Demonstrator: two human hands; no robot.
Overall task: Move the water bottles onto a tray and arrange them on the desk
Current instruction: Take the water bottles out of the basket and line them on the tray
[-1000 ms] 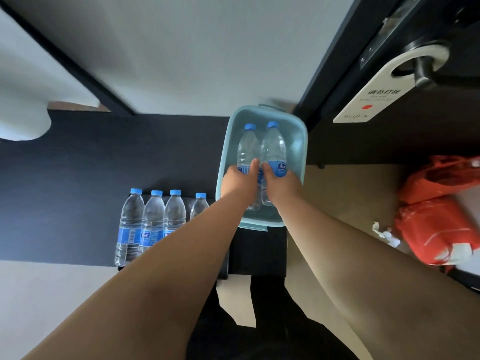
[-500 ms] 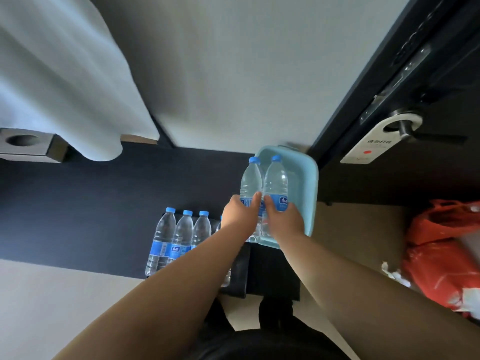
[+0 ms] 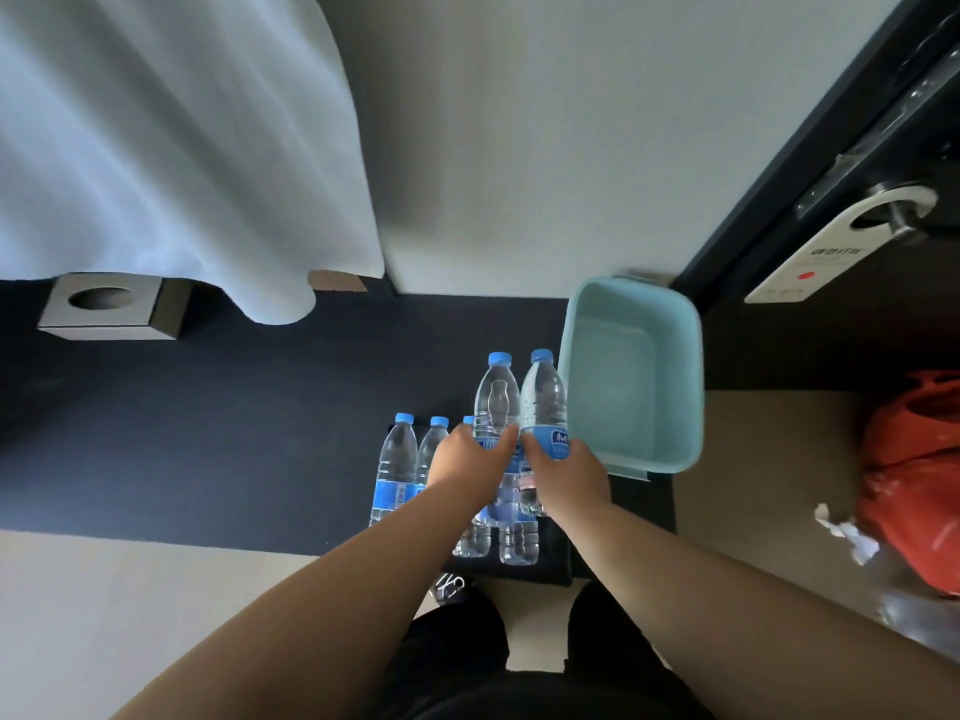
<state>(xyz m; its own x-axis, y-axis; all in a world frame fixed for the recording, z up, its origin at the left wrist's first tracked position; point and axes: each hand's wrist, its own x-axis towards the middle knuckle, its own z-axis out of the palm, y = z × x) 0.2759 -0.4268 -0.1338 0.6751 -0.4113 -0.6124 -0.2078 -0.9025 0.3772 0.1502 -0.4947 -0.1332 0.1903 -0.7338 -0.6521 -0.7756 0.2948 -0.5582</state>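
Left hand: the left hand has its fingers curled round the middle of the left bottle and holds it up straight
Right hand: the right hand is wrapped round the blue label of the right bottle and holds it up straight too, touching the other one
What changed: 1 second ago both bottles stood inside the blue tub; now they are out of it and have moved over to the left
Blue tub: it has nothing in it now and sits at the right end of the table, near the door
Where the 2 bottles are: up in the air, just left of the tub, right over the row of bottles
The row: it stands on what looks like a black tray at the front edge of the table; 2 bottles show well, a 3rd shows only its blue cap behind the left hand, and clear bottoms peek out under both hands
What it means: I think the tub job is done and these 2 are the last to join the row on the tray
Next move: they need to come down into a free spot beside the others, and I cannot see that spot because the hands hide it
Watch out: the bottles stand close, so 1 bump could tip the row
Other things: a box with a round hole far left on the table, a red bag on the floor at the right
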